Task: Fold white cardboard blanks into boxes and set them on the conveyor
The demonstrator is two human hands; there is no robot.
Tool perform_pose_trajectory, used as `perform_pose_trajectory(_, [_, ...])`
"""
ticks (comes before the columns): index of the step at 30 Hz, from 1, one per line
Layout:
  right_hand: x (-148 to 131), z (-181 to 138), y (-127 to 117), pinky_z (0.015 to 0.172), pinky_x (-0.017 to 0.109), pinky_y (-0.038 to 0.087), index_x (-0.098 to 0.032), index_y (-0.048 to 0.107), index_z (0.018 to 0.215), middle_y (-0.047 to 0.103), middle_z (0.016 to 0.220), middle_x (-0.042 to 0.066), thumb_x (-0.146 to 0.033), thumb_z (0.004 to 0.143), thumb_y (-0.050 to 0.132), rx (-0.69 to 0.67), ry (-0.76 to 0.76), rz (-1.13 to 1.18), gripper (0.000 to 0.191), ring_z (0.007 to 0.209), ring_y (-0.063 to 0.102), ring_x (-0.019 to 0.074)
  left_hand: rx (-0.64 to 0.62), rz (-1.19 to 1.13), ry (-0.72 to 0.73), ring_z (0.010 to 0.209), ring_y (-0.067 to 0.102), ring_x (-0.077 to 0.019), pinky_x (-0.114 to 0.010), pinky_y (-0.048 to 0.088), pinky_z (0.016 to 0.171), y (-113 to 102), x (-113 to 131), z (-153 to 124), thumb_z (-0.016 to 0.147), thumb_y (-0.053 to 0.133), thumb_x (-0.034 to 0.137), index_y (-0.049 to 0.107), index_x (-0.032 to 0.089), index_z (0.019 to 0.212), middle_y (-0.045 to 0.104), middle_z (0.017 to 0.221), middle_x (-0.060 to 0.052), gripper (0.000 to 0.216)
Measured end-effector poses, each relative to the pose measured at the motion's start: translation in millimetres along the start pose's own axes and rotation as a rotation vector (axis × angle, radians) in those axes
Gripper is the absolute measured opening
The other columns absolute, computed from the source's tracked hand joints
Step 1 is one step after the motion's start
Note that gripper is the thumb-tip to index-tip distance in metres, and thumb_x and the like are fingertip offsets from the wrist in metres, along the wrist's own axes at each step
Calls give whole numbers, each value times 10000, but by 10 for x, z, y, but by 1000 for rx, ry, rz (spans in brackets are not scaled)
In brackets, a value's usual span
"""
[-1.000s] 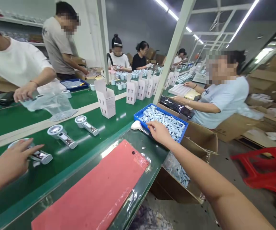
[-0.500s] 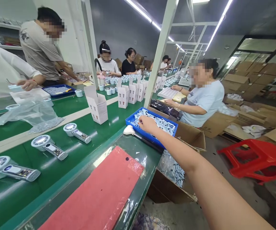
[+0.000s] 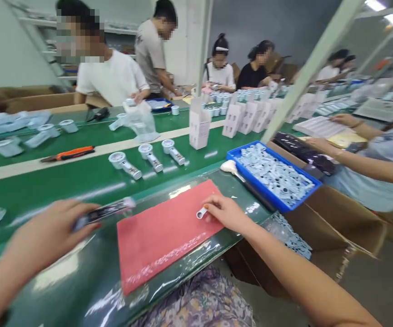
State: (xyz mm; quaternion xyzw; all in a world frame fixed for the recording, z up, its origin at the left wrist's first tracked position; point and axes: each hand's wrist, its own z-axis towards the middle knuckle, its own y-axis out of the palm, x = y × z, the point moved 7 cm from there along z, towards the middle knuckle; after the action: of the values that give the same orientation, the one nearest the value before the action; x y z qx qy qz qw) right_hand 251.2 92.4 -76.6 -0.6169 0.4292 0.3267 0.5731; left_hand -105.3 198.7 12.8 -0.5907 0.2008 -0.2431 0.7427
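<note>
My left hand (image 3: 51, 229) grips one end of a slim device handle (image 3: 109, 209) with dark electronics showing, a little blurred, over the near side of the bench. Between thumb and fingers of my right hand (image 3: 223, 211) is a small light-blue plastic part (image 3: 201, 212) with a round hole at its end. It is held above a red mat (image 3: 158, 240). To the right, a blue tray (image 3: 286, 209) holds many similar small parts. A white-tipped brush (image 3: 229, 167) lies along the tray's near side.
Several assembled devices (image 3: 153, 159) lie on the green belt (image 3: 80, 181), with orange-handled pliers (image 3: 73, 153) farther left. White boxes (image 3: 199, 127) stand beyond them. An open carton (image 3: 346, 227) sits below the tray. Co-workers (image 3: 111, 79) work across the belt and at the right.
My right hand has left the blue tray and come over the red mat with a small part. My left hand has come into view with a device handle. The view has swung left.
</note>
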Motion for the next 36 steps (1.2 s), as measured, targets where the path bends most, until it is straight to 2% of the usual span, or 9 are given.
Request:
perform_pose_trajectory(5, [-303,-40,205,650,300,550,-204,655,1023,737,842,28,-454,910,619,-67,-69,245,277,625,706,164,-67,-208,221,945,651,-268,-412,541,827,375,1101,40,932,570,338,716,218,1066,730,1021,-88,232])
perform_pose_trajectory(8, [-498,-70,439,670,300,522,-213,684,984,742,846,32,-343,940,602,-10,-170,105,160,682,686,166,-26,-263,243,912,628,-270,-421,539,791,494,1374,79,926,612,315,702,207,1032,706,996,-86,176])
perform_pose_trajectory(12, [-643,-97,669,744,313,477,-223,714,951,741,917,38,-238,965,627,89,-371,-195,90,837,672,193,15,-413,224,956,627,-261,-419,536,838,505,1327,43,928,645,360,685,207,1066,703,1049,-79,210])
perform_pose_trajectory(16, [-635,-142,754,765,333,452,-204,707,934,710,896,46,-196,988,617,82,-466,-345,105,844,646,206,70,-570,235,968,645,-239,-398,524,858,424,1309,3,989,572,339,685,211,1073,729,1047,-67,191])
perform_pose_trajectory(20, [-612,-145,763,825,358,464,-214,708,935,683,921,42,-213,974,664,72,-440,-338,59,903,636,214,94,-610,217,884,659,-209,-342,536,776,407,1330,9,1019,499,290,720,243,981,735,944,-34,230])
perform_pose_trajectory(25, [-441,34,803,968,378,497,-230,697,937,702,1058,31,-173,908,748,-39,-237,-124,82,1060,666,207,125,-591,201,793,694,-197,-283,583,668,404,1322,46,974,530,296,713,258,862,730,867,-22,217])
perform_pose_trajectory(28, [-406,62,817,1049,425,491,-265,684,1202,714,1223,51,-294,900,781,-190,-213,-126,319,1153,665,244,187,-533,288,851,733,-209,-280,611,698,319,1394,-51,974,534,307,715,279,873,752,921,-26,210])
perform_pose_trajectory(31, [-461,-41,850,1125,492,442,-255,624,1381,685,1323,90,-313,884,790,-349,-305,-262,527,1257,620,298,241,-426,312,922,753,-231,-315,637,760,280,1455,-232,992,545,357,737,295,1042,774,1036,-46,208])
perform_pose_trajectory(36, [-496,-149,850,1071,472,452,-252,686,1296,687,1228,83,-177,916,717,-312,-390,-310,389,1180,624,265,164,-293,187,1177,686,-338,-509,618,964,416,1521,-409,1010,486,325,724,215,1176,765,1187,-109,310])
